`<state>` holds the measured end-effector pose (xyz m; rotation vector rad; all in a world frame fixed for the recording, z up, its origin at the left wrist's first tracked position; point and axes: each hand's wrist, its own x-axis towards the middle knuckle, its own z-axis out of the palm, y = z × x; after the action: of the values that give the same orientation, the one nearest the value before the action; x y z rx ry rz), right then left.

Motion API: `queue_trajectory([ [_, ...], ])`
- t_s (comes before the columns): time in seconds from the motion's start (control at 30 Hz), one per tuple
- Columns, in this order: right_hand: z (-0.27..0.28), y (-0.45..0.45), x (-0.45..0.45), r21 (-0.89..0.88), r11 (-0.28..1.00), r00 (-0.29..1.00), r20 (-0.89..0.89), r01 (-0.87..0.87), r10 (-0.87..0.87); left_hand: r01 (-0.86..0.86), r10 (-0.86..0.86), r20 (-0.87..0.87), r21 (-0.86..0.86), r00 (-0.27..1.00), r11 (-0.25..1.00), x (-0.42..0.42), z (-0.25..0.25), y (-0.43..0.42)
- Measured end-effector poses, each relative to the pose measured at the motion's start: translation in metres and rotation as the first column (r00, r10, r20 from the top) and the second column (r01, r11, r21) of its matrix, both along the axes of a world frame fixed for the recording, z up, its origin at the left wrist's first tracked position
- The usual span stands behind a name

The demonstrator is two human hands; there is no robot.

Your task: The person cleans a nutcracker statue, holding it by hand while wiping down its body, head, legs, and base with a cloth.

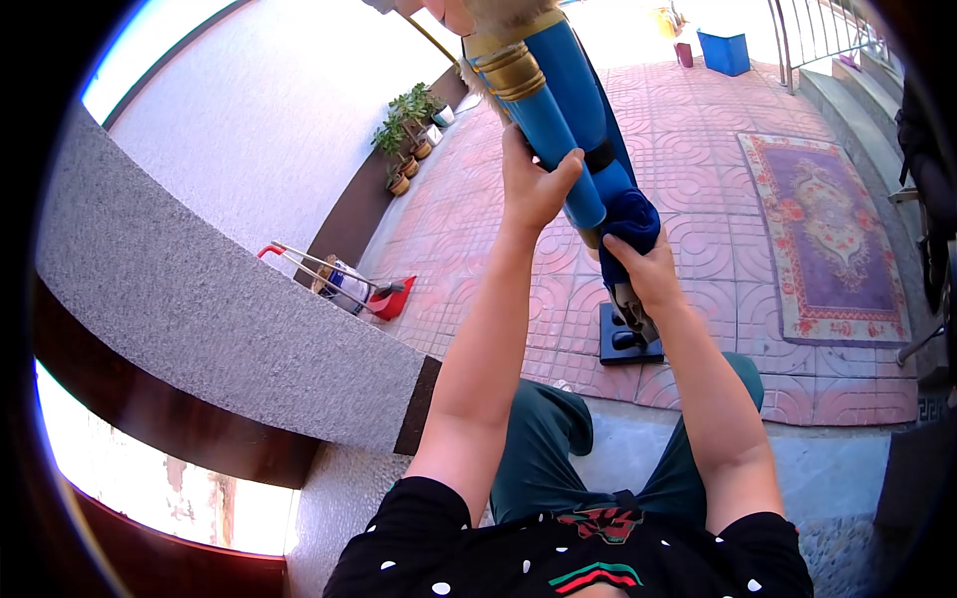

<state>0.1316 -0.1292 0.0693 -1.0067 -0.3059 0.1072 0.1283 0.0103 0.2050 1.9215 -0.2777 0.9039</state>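
Note:
A tall figure in blue [563, 75], with pale fur trim and gold bands, reaches down from the top of the view. Its upper end is cut off by the frame edge. My left hand [538, 184] is closed around the figure's blue tube-shaped arm [573, 189], thumb on the near side and fingertips partly hidden behind it. Bunched dark blue cloth [631, 214] is gripped in my right hand [648, 267], pressed against the lower part of the figure. Under that hand, the figure's dark feet stand on a black square base [618, 349].
Pink patterned tiles [688, 179] cover the yard. A purple rug [827, 239] lies at right beside steps [847, 110]. A red dustpan [394, 299] stands by the low grey wall [219, 269]. Potted plants [404, 130] line the white wall; a blue bin [725, 52] is farther back.

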Motion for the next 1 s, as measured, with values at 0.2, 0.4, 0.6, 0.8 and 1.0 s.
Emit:
queue_trajectory([
  [0.2,0.002,0.012,0.002,-0.101,0.995,0.999,0.033,-0.017,0.021,-0.040,0.040,0.031,0.004,0.999,0.999,-0.007,0.005,0.018],
  [0.4,-0.005,0.031,-0.001,-0.103,0.994,0.997,0.076,-0.021,0.029,-0.170,0.197,-0.119,0.209,0.973,0.963,-0.027,0.032,0.062],
  [0.6,-0.003,0.037,-0.005,-0.119,0.989,0.995,0.072,0.083,-0.074,-0.205,0.252,-0.274,0.191,0.928,0.960,-0.034,0.085,0.072],
  [0.8,-0.006,0.039,-0.004,-0.036,0.997,0.998,0.018,0.068,-0.067,-0.344,0.320,0.128,0.416,0.939,0.842,-0.026,0.141,0.047],
  [1.0,0.008,0.028,-0.011,-0.234,0.924,0.951,0.134,0.303,-0.278,-0.466,0.408,0.243,0.608,0.880,0.643,0.006,0.131,0.048],
])
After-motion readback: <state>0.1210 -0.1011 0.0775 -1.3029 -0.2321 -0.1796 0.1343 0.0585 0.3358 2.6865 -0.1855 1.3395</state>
